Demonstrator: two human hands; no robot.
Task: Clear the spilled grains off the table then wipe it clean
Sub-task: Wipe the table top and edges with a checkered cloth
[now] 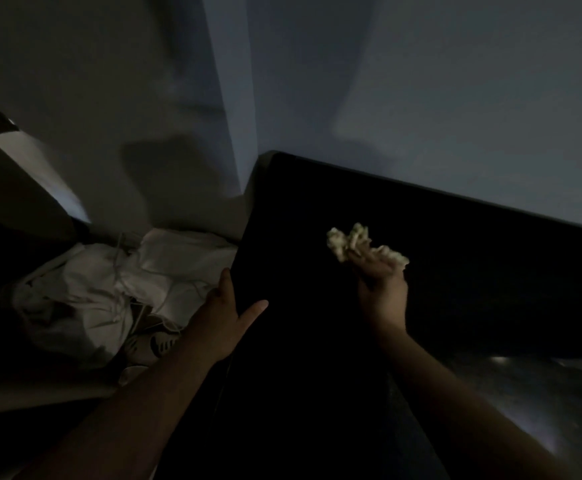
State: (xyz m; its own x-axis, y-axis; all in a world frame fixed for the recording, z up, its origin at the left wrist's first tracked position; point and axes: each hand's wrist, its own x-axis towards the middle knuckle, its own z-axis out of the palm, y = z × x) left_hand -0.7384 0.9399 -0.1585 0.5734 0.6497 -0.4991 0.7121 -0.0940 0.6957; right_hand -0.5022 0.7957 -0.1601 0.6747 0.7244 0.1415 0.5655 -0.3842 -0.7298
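The scene is very dim. A black table (pixel 317 341) fills the middle and right of the view. My right hand (pixel 381 285) is over the tabletop and holds a crumpled pale cloth or tissue wad (pixel 348 242) in its fingers. My left hand (pixel 229 306) rests on the table's left edge, with the thumb lying on top and the fingers over the side. I cannot make out any grains on the dark surface.
White crumpled bags or fabric with cords (pixel 116 289) lie on the floor left of the table, and a shoe-like object (pixel 154 346) lies beside them. Walls meet in a corner (pixel 234 133) behind the table. A shiny dark surface (pixel 525 393) lies at the lower right.
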